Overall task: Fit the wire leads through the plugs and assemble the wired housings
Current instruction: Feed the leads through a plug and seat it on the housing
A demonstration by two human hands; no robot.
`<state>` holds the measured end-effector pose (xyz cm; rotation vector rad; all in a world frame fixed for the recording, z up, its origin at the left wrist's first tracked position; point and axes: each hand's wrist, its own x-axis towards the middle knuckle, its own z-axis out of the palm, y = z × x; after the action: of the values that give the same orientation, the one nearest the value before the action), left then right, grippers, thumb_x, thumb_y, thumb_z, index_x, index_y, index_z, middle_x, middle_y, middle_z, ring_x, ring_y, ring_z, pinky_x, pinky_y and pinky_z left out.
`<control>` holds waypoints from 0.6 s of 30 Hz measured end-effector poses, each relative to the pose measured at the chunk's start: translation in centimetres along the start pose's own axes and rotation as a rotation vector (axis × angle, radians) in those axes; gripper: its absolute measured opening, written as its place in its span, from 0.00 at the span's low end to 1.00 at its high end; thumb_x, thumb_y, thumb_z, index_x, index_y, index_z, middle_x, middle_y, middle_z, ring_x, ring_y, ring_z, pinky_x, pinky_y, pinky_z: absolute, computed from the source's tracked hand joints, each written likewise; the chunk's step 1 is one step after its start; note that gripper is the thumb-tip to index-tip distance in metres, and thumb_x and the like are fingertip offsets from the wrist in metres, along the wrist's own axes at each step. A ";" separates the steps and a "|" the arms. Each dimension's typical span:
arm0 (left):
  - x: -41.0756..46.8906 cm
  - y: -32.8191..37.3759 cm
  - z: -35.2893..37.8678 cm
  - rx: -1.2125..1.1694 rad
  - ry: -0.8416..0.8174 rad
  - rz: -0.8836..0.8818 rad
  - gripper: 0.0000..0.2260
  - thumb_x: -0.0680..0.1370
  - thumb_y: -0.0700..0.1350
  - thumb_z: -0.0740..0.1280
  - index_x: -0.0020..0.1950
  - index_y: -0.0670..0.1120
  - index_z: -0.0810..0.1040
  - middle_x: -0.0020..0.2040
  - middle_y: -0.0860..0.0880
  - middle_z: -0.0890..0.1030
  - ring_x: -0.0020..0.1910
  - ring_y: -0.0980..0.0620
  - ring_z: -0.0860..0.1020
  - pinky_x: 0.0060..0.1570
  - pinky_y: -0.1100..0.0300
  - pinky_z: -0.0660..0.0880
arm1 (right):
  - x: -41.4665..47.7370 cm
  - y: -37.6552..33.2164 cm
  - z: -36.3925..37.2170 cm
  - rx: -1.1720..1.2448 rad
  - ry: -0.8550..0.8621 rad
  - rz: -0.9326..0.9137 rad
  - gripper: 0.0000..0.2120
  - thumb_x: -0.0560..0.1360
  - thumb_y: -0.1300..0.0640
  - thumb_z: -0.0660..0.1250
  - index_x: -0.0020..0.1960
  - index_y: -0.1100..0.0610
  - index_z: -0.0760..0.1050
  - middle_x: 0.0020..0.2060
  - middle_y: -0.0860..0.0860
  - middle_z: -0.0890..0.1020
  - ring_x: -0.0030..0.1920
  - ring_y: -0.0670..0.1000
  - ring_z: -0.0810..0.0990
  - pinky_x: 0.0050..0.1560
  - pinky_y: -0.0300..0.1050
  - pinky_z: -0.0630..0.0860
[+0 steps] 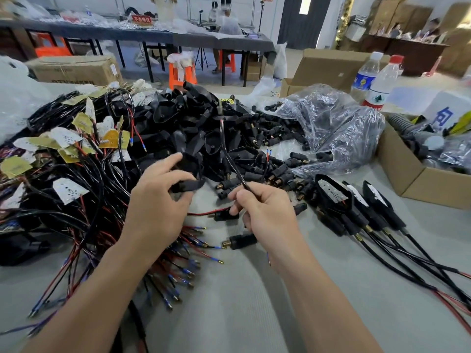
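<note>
Workshop room had white walls (271, 21) and a pale floor (206, 77). Dark grey door (290, 21) stood at the back with a bright pane in it. Long grey table (158, 35) ran across the back, cluttered, with a person (225, 19) seated behind it. Orange stool (173, 75) stood in front. Cardboard box (74, 68) sat far left, stacked boxes (407, 16) far right above a dark wooden table (413, 52). Grey cloth covered the near desk (242, 301). Light was even.

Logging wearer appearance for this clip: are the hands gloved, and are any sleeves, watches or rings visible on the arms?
No gloves: the left hand and right hand are both bare. Both forearms are uncovered down to the bottom edge of the picture, so no sleeve shows. No watch, ring, band or marking is visible on either.
</note>
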<state>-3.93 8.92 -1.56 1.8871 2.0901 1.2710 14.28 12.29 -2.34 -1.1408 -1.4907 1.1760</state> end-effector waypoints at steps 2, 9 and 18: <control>-0.2 -0.1 0.0 0.019 0.089 0.050 0.11 0.75 0.33 0.75 0.53 0.46 0.87 0.74 0.45 0.75 0.75 0.46 0.69 0.73 0.63 0.59 | 0.1 0.0 -0.1 0.023 0.002 0.002 0.10 0.73 0.53 0.62 0.41 0.50 0.82 0.31 0.50 0.83 0.27 0.43 0.68 0.33 0.43 0.63; -0.5 -0.7 -0.6 -0.136 0.253 0.094 0.16 0.75 0.33 0.75 0.57 0.52 0.87 0.66 0.56 0.79 0.68 0.63 0.75 0.70 0.73 0.65 | -0.1 -0.4 -0.4 0.138 0.005 0.025 0.14 0.79 0.62 0.63 0.39 0.52 0.83 0.30 0.51 0.81 0.25 0.44 0.67 0.28 0.36 0.62; -0.7 0.6 0.1 -0.560 0.028 0.118 0.21 0.70 0.29 0.73 0.44 0.57 0.87 0.60 0.60 0.84 0.63 0.58 0.81 0.62 0.60 0.78 | -0.2 -1.1 -0.5 0.380 -0.022 0.208 0.11 0.83 0.53 0.64 0.46 0.59 0.80 0.31 0.57 0.79 0.22 0.47 0.60 0.25 0.38 0.55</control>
<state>-3.26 8.32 -1.57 1.7485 1.4277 1.6886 14.70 12.03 -1.15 -1.0366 -1.1182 1.5420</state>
